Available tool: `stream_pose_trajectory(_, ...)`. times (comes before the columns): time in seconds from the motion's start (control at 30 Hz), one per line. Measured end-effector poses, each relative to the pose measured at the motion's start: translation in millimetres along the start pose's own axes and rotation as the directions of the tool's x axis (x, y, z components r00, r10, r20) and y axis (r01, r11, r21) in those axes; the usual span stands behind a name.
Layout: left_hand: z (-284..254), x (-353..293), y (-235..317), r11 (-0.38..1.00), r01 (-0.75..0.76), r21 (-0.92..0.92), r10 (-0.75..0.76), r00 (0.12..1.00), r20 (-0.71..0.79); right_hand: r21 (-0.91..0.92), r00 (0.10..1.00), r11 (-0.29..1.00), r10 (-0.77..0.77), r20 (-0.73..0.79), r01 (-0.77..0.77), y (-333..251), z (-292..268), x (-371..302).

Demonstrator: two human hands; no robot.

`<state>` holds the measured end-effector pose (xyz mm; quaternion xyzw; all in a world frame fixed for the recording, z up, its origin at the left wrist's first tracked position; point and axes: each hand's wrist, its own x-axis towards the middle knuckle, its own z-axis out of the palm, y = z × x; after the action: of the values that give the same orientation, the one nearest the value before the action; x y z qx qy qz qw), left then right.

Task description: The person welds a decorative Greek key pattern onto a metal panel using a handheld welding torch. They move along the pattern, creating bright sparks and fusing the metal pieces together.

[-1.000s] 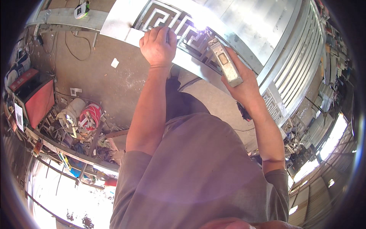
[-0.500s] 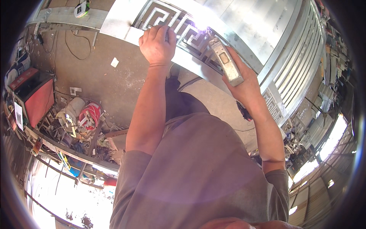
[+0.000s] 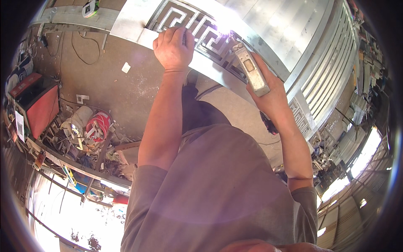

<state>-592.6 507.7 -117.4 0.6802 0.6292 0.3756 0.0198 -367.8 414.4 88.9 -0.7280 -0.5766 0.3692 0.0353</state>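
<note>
My right hand (image 3: 272, 93) is wrapped round a boxy, worn beige welding gun (image 3: 251, 69). A glaring white-violet spot (image 3: 224, 30) burns just off the gun's tip, on a silvery metal panel (image 3: 133, 19) with a Greek-key fretwork band (image 3: 201, 38). Glare hides exactly where the tip meets the metal. My left hand (image 3: 173, 49) rests closed on the panel's near edge, left of the bright spot. Something small and dark shows between its thumb and forefinger, too little of it to name.
A tape measure (image 3: 90, 8) lies on a metal beam at the upper left. A red-fronted box (image 3: 42, 107), a red bucket (image 3: 99, 126) and scrap pieces stand at the left. A cable (image 3: 86, 63) loops on the floor. Slatted metalwork (image 3: 325, 80) extends to the right.
The welding gun and my right hand have shifted very slightly to the right and nearer me, and the bright spot has crept right. My left hand stays in place.
</note>
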Motion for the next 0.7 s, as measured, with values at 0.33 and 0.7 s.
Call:
stream_pose_trajectory(0.33, 2, 0, 1, 1.000, -0.010, -0.004, 0.009, 0.999, -0.053, 0.054, 0.999, 0.998, -0.044, 0.002, 0.043, 6, -3, -12)
stream_pose_trajectory(0.7, 0, 0, 2, 1.000, 0.013, -0.023, -0.013, 1.000, -0.014, 0.045, 0.999, 0.998, -0.043, 0.005, 0.043, -1, 4, 3)
